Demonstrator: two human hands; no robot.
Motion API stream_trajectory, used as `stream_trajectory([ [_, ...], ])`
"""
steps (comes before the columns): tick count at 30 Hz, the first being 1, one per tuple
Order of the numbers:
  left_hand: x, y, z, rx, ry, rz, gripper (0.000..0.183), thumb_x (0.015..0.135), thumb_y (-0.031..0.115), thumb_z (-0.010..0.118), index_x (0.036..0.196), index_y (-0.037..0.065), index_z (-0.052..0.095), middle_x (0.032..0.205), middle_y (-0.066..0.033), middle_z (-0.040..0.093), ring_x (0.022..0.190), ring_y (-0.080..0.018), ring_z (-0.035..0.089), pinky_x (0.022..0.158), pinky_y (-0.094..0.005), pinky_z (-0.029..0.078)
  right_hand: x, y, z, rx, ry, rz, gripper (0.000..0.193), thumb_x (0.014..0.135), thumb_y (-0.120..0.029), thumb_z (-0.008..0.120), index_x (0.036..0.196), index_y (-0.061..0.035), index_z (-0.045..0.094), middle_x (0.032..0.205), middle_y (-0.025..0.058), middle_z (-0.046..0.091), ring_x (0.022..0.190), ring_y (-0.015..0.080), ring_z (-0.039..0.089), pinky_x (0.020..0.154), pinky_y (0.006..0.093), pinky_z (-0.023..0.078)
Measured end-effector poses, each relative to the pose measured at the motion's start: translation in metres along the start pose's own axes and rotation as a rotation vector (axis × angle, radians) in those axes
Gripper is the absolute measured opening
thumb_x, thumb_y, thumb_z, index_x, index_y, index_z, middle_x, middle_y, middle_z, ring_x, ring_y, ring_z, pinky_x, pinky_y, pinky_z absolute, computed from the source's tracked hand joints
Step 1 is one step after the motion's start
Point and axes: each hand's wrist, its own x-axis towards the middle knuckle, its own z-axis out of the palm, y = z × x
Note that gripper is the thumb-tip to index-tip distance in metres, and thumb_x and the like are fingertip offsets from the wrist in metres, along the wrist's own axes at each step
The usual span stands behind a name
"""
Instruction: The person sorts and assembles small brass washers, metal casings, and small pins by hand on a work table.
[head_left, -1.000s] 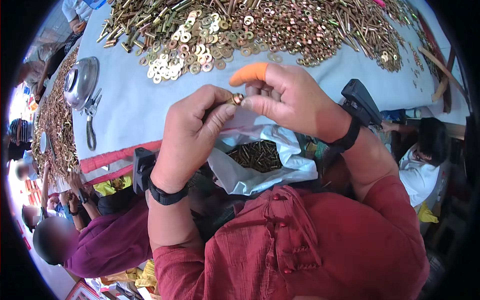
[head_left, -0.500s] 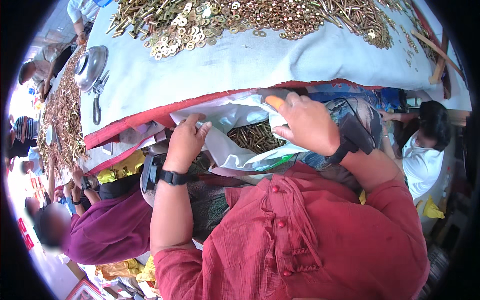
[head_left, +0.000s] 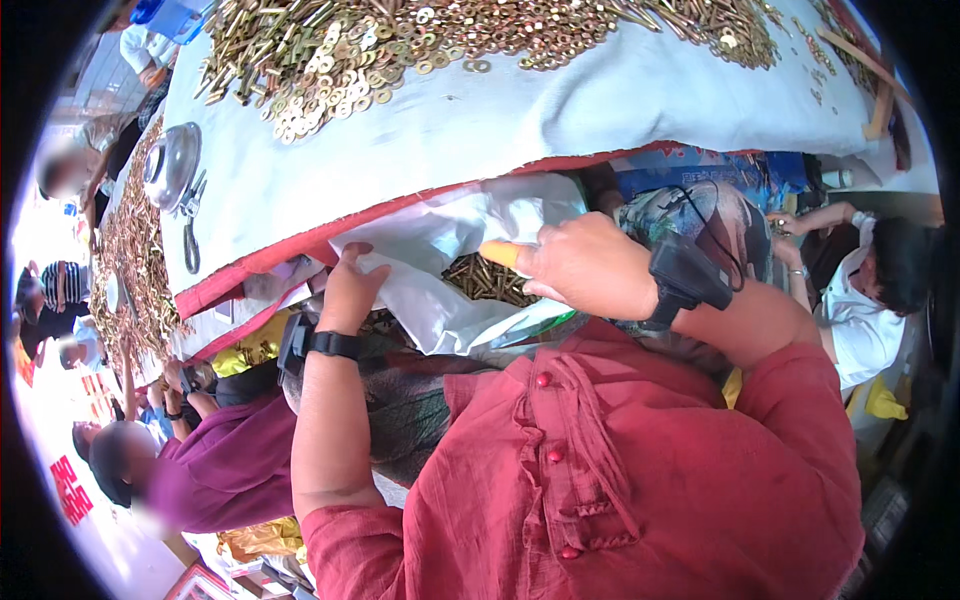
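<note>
Leaning over the lap now, both bare arms reaching for the white bag (head_left: 425, 305), which sits open just under the table's red-trimmed edge. The left hand (head_left: 352, 285) is at the bag's left side, thumb and fingers spread apart; from here I can't tell whether it pinches the plastic. The right hand (head_left: 590, 265) is over the opposite side, its orange-covered finger (head_left: 500, 253) stretched across the mouth, the other fingers partly hidden, so their grip I can't call.

That plastic looks thin and soft, likely to fold and slide, while the load inside should be heavy and shifting. I'd take the rim in bunched folds on both sides, with support underneath, as a single thin edge might tear.

And inside? A bed of short metal rods (head_left: 490, 282), lying every which way. Up on the pale tablecloth (head_left: 480, 115), flat washers (head_left: 330, 85) spread beside small nuts (head_left: 545, 30); off left sits a shiny metal bowl (head_left: 182, 155), its inside hidden from me.
</note>
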Motion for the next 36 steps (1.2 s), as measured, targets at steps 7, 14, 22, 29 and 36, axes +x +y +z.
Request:
stream_trajectory([
  [7,-0.026,0.062,-0.032,-0.480,-0.158,-0.131,0.024,0.079,0.003,0.060,0.103,0.006,0.058,0.083,-0.0004,0.055,0.072,-0.0127,0.053,0.067,-0.0252,0.043,0.003,0.042,0.005,-0.051,0.085,-0.079,0.012,0.085,-0.020,0.061,0.084,-0.0082,0.062,0.064,0.0155,0.061,0.061,0.0346,0.065,0.054,0.0469,0.049],
  [14,-0.118,0.157,-0.051,-0.494,-0.339,0.388,0.029,0.080,-0.005,0.059,0.108,0.005,0.058,0.092,-0.0087,0.063,0.070,-0.0158,0.058,0.064,-0.0277,0.046,-0.028,0.075,-0.011,-0.002,0.179,0.096,0.015,0.086,-0.020,0.061,0.088,-0.0055,0.061,0.070,0.0138,0.063,0.068,0.0351,0.065,0.059,0.0467,0.049],
  [22,-0.101,0.167,-0.071,-0.441,-0.242,0.233,0.045,0.081,-0.002,0.059,0.126,0.002,0.055,0.095,-0.0110,0.064,0.075,-0.0125,0.057,0.072,-0.0278,0.048,-0.040,0.067,-0.011,0.044,0.235,0.158,0.023,0.081,-0.027,0.071,0.087,-0.0061,0.062,0.078,0.0130,0.064,0.073,0.0329,0.065,0.061,0.0452,0.050],
  [29,-0.102,0.168,-0.078,-0.294,-0.379,0.215,0.048,0.082,0.004,0.060,0.130,0.006,0.052,0.097,-0.0241,0.065,0.084,-0.0396,0.065,0.076,-0.0419,0.051,-0.039,0.043,-0.023,0.011,0.251,0.187,0.017,0.080,-0.022,0.068,0.082,-0.0069,0.061,0.068,0.0112,0.061,0.064,0.0317,0.064,0.057,0.0439,0.050],
  [36,-0.089,0.161,-0.079,-0.298,-0.428,0.172,0.047,0.083,0.009,0.062,0.129,0.003,0.053,0.114,-0.0234,0.063,0.102,-0.0390,0.064,0.084,-0.0407,0.050,0.023,0.019,0.028,0.192,0.155,-0.007,0.021,0.082,-0.018,0.063,0.097,-0.0038,0.061,0.082,0.0164,0.063,0.079,0.0352,0.065,0.065,0.0467,0.052],
])
